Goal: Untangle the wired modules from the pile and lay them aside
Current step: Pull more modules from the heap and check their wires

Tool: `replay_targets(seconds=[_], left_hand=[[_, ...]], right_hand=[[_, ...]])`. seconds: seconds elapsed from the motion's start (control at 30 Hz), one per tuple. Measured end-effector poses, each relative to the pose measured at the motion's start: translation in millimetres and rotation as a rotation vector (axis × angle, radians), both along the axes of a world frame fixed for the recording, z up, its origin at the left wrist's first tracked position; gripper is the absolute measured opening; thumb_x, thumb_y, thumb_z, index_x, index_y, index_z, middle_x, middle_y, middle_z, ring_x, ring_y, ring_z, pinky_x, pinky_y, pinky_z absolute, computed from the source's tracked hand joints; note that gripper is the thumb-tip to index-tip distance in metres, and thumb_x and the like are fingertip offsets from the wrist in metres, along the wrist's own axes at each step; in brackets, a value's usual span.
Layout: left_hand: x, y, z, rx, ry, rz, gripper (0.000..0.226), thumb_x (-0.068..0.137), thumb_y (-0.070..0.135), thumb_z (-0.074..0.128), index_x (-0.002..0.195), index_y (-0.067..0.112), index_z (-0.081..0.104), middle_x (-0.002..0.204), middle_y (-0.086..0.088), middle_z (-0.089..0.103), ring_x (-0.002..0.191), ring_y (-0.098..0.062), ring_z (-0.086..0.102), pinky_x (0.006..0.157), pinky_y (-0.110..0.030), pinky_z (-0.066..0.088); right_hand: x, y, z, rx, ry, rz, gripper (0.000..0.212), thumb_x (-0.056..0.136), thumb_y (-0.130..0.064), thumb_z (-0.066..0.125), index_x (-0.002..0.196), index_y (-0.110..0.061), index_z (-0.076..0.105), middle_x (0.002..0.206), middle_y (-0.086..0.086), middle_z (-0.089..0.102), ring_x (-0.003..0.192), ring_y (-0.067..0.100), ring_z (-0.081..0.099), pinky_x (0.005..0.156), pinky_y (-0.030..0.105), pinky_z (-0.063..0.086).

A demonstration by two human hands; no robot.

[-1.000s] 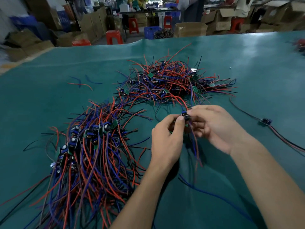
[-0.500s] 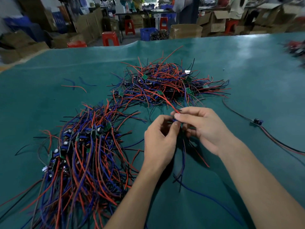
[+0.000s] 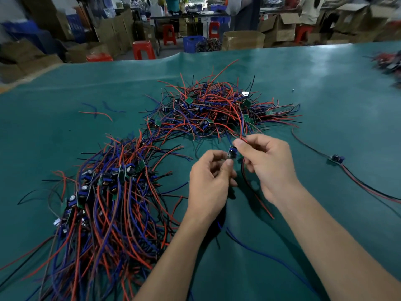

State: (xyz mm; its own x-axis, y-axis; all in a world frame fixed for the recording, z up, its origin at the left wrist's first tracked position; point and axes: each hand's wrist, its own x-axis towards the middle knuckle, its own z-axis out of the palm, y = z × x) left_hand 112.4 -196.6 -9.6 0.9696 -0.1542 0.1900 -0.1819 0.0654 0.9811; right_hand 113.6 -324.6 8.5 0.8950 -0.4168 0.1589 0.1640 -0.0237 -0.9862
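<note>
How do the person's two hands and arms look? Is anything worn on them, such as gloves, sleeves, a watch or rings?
Both are bare. The left hand and the right hand have no gloves, and no rings show on the visible fingers. Both forearms are uncovered up to the picture's lower edge: no sleeve, watch or wristband is in view. The nails that show are short and unpainted.

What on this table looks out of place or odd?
Two loose wire pieces, one red and one blue, lie alone on the green mat, left of the far pile, with no module attached. Otherwise nothing looks damaged.
</note>
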Motion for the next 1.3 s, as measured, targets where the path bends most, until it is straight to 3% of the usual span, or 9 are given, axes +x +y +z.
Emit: replay_targets(seconds=[0.1, 0.27, 0.53, 0.73, 0.8, 0.87, 0.97, 1.1, 1.3], left_hand=[[-0.1, 0.2, 1.0, 0.047, 0.009, -0.058, 0.019, 0.100, 0.004, 0.056, 0.088, 0.018, 0.063, 0.063, -0.003, 0.062, 0.050, -0.018, 0.056, 0.055, -0.038, 0.052], [-1.6, -1.0, 2.7, 0.095, 0.018, -0.093, 0.021, 0.100, 0.004, 0.055, 0.085, 0.015, 0.064, 0.061, -0.002, 0.061, 0.045, -0.012, 0.054, 0.051, -0.026, 0.049], [-4.7, -4.0, -1.6, 0.168, 0.018, -0.133, 0.024, 0.099, 0.008, 0.056, 0.083, 0.023, 0.064, 0.061, 0.001, 0.064, 0.048, -0.015, 0.056, 0.056, -0.035, 0.055], [-4.0, -2.2, 0.0, 0.094, 0.020, -0.016, 0.016, 0.102, 0.008, 0.050, 0.091, 0.012, 0.061, 0.066, -0.002, 0.068, 0.051, -0.015, 0.060, 0.052, -0.024, 0.051], [-2.5, -2.4, -0.7, 0.057, 0.023, 0.047, 0.014, 0.103, 0.008, 0.048, 0.094, 0.010, 0.059, 0.067, -0.002, 0.069, 0.051, -0.015, 0.060, 0.051, -0.025, 0.051], [-2.7, -3.0, -2.1, 0.045, 0.005, 0.064, 0.014, 0.103, 0.009, 0.049, 0.094, 0.010, 0.059, 0.069, -0.004, 0.071, 0.052, -0.016, 0.061, 0.054, -0.032, 0.054], [-1.0, -0.5, -4.6, 0.061, -0.043, 0.075, 0.017, 0.101, 0.010, 0.053, 0.088, 0.015, 0.063, 0.071, -0.003, 0.074, 0.056, -0.015, 0.066, 0.057, -0.029, 0.056], [2.5, -0.5, -6.2, 0.090, -0.018, 0.058, 0.018, 0.100, 0.017, 0.057, 0.084, 0.020, 0.065, 0.069, -0.004, 0.074, 0.055, -0.016, 0.067, 0.057, -0.029, 0.052], [-1.5, -4.1, -4.8, 0.152, -0.047, -0.009, 0.021, 0.098, 0.014, 0.059, 0.077, 0.018, 0.062, 0.061, 0.000, 0.070, 0.049, -0.011, 0.063, 0.053, -0.023, 0.052]], right_hand=[[3.2, -2.4, -2.7, -0.187, -0.040, -0.088, 0.013, 0.086, -0.017, 0.080, 0.076, -0.021, 0.072, 0.059, -0.015, 0.062, 0.054, 0.004, 0.051, 0.059, 0.024, 0.043], [5.9, -19.7, 2.6, -0.240, -0.109, -0.269, 0.014, 0.083, -0.024, 0.078, 0.074, -0.030, 0.070, 0.070, -0.014, 0.067, 0.062, 0.004, 0.056, 0.067, 0.029, 0.048], [0.4, -55.2, 19.5, 0.052, -0.109, -0.484, 0.019, 0.093, -0.016, 0.073, 0.077, -0.021, 0.065, 0.060, -0.012, 0.054, 0.045, 0.004, 0.043, 0.044, 0.019, 0.037], [-3.2, -66.6, 23.6, 0.226, -0.063, -0.728, 0.023, 0.096, -0.017, 0.064, 0.075, -0.023, 0.058, 0.064, -0.003, 0.054, 0.042, 0.008, 0.043, 0.042, 0.024, 0.031], [-3.0, -55.3, 21.7, 0.109, 0.019, -0.547, 0.023, 0.092, -0.016, 0.067, 0.070, -0.021, 0.063, 0.061, -0.004, 0.057, 0.047, 0.011, 0.043, 0.044, 0.025, 0.030], [-6.3, -31.3, 20.1, -0.081, 0.068, -0.127, 0.019, 0.089, -0.013, 0.071, 0.071, -0.017, 0.071, 0.059, -0.005, 0.062, 0.047, 0.010, 0.046, 0.042, 0.019, 0.030], [-9.7, -6.4, 16.5, -0.269, 0.033, 0.256, 0.010, 0.085, -0.010, 0.080, 0.079, -0.017, 0.075, 0.065, -0.003, 0.069, 0.057, 0.003, 0.056, 0.052, 0.012, 0.042], [-9.0, -10.7, 10.9, -0.393, -0.053, 0.155, 0.012, 0.078, -0.016, 0.088, 0.084, -0.022, 0.079, 0.075, 0.000, 0.074, 0.067, 0.011, 0.057, 0.069, 0.032, 0.049], [-9.1, -20.1, 23.5, -0.343, -0.173, -0.028, 0.017, 0.080, -0.010, 0.085, 0.083, -0.025, 0.075, 0.074, -0.011, 0.074, 0.066, 0.003, 0.062, 0.068, 0.024, 0.050]])
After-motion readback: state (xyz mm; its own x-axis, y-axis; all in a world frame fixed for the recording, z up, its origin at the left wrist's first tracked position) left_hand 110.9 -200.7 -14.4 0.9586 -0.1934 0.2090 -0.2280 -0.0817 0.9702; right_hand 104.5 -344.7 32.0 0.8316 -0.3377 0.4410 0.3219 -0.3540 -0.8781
